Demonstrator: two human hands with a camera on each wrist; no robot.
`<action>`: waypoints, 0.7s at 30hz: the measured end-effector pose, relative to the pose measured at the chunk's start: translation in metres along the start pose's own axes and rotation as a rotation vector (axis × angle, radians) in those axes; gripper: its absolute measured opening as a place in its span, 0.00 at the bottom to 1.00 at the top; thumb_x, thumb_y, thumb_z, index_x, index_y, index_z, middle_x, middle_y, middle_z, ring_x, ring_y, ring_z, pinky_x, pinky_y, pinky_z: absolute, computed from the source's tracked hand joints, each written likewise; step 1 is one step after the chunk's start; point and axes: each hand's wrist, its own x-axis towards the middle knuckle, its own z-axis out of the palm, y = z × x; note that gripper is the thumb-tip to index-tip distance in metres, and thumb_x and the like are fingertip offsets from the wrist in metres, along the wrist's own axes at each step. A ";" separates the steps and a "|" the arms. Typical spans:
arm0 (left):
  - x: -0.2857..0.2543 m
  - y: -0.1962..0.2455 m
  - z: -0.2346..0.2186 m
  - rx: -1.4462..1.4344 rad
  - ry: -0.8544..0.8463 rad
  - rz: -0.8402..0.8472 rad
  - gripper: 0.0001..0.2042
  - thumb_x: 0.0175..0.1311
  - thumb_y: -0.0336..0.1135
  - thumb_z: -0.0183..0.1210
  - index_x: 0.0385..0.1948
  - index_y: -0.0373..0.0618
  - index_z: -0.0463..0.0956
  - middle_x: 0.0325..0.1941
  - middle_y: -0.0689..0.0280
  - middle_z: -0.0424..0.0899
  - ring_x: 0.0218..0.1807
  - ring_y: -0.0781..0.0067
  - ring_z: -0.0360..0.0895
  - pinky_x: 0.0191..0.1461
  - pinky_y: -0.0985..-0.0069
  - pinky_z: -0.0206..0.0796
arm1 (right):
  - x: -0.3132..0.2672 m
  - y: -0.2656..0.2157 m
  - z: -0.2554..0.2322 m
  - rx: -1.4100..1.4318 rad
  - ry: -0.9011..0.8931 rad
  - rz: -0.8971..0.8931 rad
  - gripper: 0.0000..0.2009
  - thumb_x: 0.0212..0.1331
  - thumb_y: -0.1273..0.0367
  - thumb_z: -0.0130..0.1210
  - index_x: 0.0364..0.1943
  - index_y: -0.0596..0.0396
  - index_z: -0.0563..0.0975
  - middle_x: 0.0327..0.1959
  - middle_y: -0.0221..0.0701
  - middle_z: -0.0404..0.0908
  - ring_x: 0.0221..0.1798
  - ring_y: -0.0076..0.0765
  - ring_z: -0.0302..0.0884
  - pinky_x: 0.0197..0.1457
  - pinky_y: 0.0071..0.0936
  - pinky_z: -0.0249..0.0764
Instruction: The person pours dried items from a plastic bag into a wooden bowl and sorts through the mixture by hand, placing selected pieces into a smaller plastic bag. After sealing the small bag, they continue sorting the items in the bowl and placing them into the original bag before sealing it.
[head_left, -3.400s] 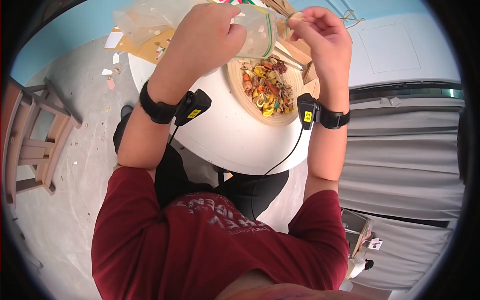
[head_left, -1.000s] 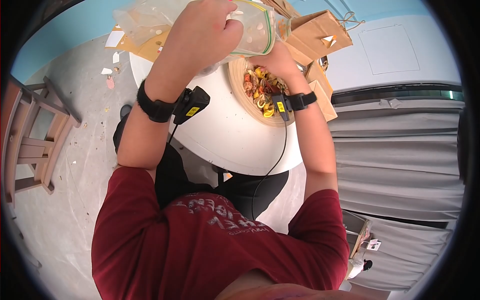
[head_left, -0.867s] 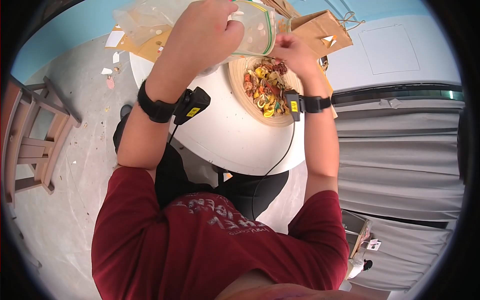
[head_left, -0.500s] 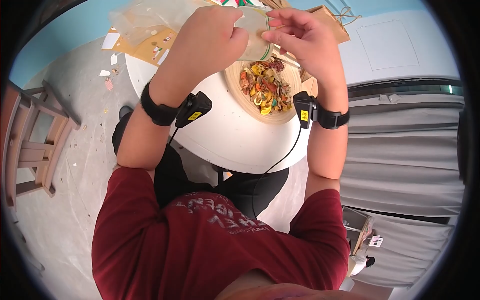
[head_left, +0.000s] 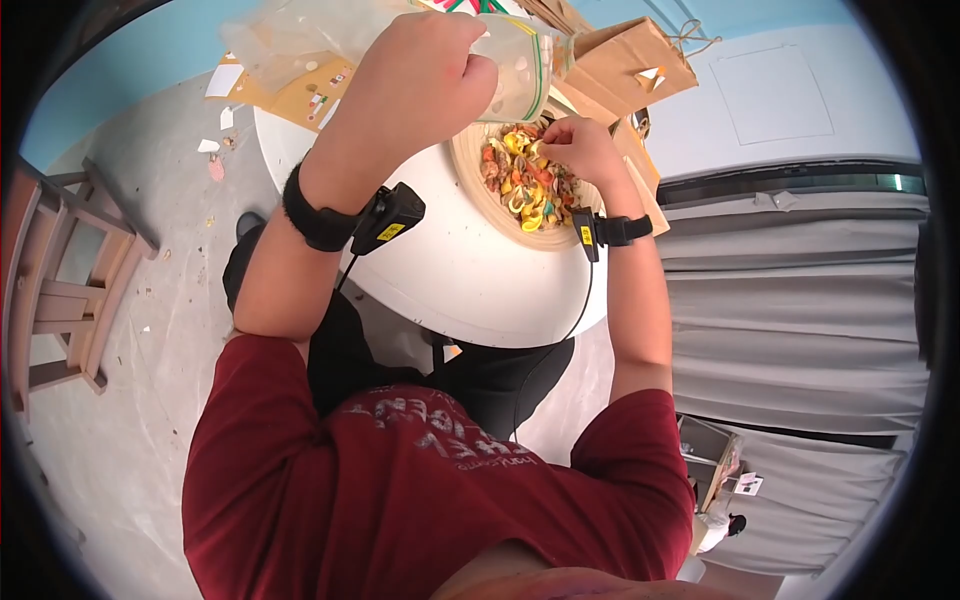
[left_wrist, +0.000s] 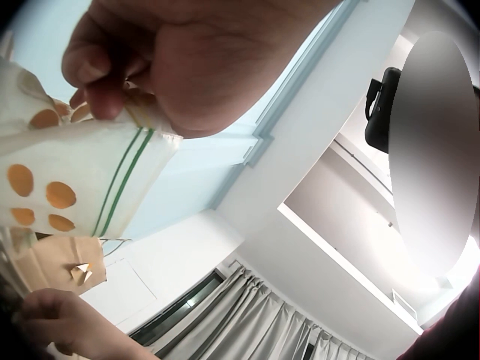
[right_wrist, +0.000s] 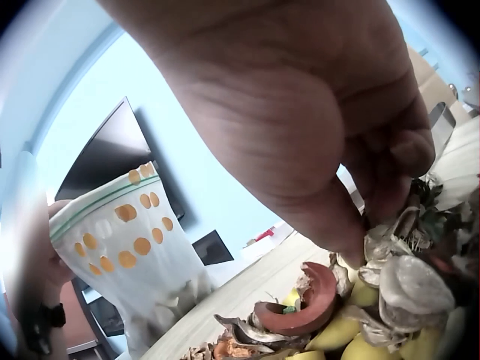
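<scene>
My left hand (head_left: 405, 95) grips the rim of a translucent zip bag (left_wrist: 79, 176) with round orange spots and a green zip line, and the bag hangs tilted over the table. Pale pieces show inside the bag (right_wrist: 176, 296) in the right wrist view. My right hand (head_left: 592, 155) reaches into a heap of dried bits (head_left: 528, 195), yellow, orange and brown, on a round woven plate (head_left: 548, 240). In the right wrist view, thumb and fingers pinch at a pale, shell-like piece (right_wrist: 379, 244) in the heap. A brick-red curl (right_wrist: 315, 304) lies just beside them.
Behind the plate stands a brown paper bag (head_left: 620, 70) with string handles. A brown sheet (head_left: 315, 90) lies at the left of the round white table (head_left: 450, 275). A chair (head_left: 75, 280) stands left, grey curtains (head_left: 790, 320) hang right. Scraps litter the floor.
Half a second ago my right hand was up at the zip bag's mouth; now it is down at the heap on the plate. My left hand keeps its grip nearly in place.
</scene>
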 end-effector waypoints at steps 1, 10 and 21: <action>-0.001 0.002 -0.001 -0.023 -0.027 -0.055 0.20 0.60 0.34 0.56 0.51 0.30 0.82 0.22 0.49 0.81 0.24 0.57 0.80 0.35 0.64 0.71 | 0.001 0.002 0.001 0.004 0.006 -0.014 0.09 0.50 0.67 0.70 0.35 0.56 0.87 0.28 0.32 0.87 0.34 0.31 0.85 0.41 0.30 0.79; -0.002 0.002 0.005 -0.006 -0.071 -0.058 0.20 0.60 0.33 0.55 0.51 0.30 0.82 0.26 0.47 0.82 0.27 0.52 0.81 0.38 0.63 0.73 | -0.005 -0.019 -0.027 0.240 0.328 -0.140 0.07 0.58 0.70 0.68 0.35 0.59 0.86 0.27 0.28 0.85 0.28 0.22 0.79 0.35 0.23 0.75; -0.002 0.010 0.012 0.012 -0.104 -0.037 0.19 0.59 0.32 0.56 0.50 0.31 0.82 0.32 0.45 0.84 0.32 0.47 0.82 0.41 0.60 0.74 | -0.045 -0.114 -0.048 0.534 0.444 -0.377 0.09 0.60 0.76 0.68 0.43 0.63 0.85 0.35 0.27 0.88 0.37 0.17 0.83 0.44 0.16 0.80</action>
